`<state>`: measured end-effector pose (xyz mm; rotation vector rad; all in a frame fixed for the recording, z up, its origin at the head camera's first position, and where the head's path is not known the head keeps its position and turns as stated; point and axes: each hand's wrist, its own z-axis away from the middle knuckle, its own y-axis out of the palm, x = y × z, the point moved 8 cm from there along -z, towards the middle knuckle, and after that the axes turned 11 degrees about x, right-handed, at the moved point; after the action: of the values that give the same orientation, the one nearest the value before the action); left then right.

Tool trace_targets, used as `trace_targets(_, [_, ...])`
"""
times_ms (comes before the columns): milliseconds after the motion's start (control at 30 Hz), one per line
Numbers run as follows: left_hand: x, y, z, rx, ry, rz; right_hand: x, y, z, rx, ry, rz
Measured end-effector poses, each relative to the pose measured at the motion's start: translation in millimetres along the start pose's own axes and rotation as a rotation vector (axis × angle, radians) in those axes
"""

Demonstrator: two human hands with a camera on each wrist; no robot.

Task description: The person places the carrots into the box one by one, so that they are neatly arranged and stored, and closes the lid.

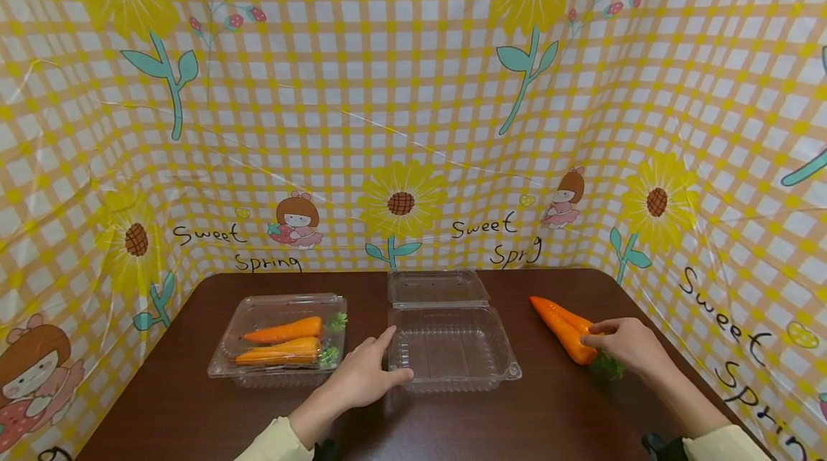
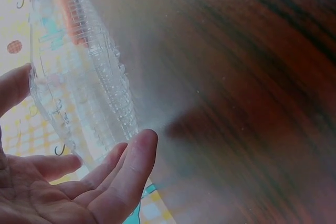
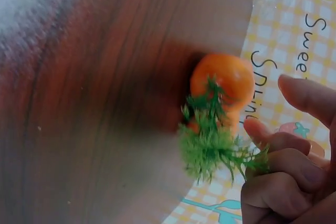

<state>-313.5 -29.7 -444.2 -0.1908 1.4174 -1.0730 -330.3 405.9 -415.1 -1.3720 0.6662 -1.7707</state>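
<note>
My left hand [image 1: 367, 373] rests at the left rim of an open clear plastic clamshell box [image 1: 452, 346], fingers fairly straight. In the left wrist view, the fingers [image 2: 140, 153] spread along the box's side. On the right, orange carrots [image 1: 561, 324] with green leafy tops [image 3: 210, 150] lie close together on the table. Over their thick ends hovers my right hand [image 1: 627, 346]. The right wrist view shows its thumb and forefinger apart with nothing between them, the other fingers loosely bent. Leaves partly hide the lower carrot there.
A closed clear box [image 1: 226, 346] holding two carrots [image 1: 284, 329] with green tops stands left on the dark brown table [image 1: 413, 432]. The middle box's raised lid [image 1: 439, 287] lies back toward the far edge. A checked, flower-printed cloth [image 1: 413, 123] walls the table's back and sides.
</note>
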Motion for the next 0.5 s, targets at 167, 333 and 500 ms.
trace_targets(167, [0.1,0.1,0.3,-0.002,0.001,-0.005,-4,0,-4.0,0.051,-0.003,-0.006])
trace_targets(333, [0.0,0.2,0.2,-0.001,0.001,-0.005,-11,3,-8.0,0.057,0.016,0.005])
trace_targets(500, [0.3,-0.1,0.4,-0.006,0.0,-0.011,-12,11,-9.3,0.051,0.012,0.012])
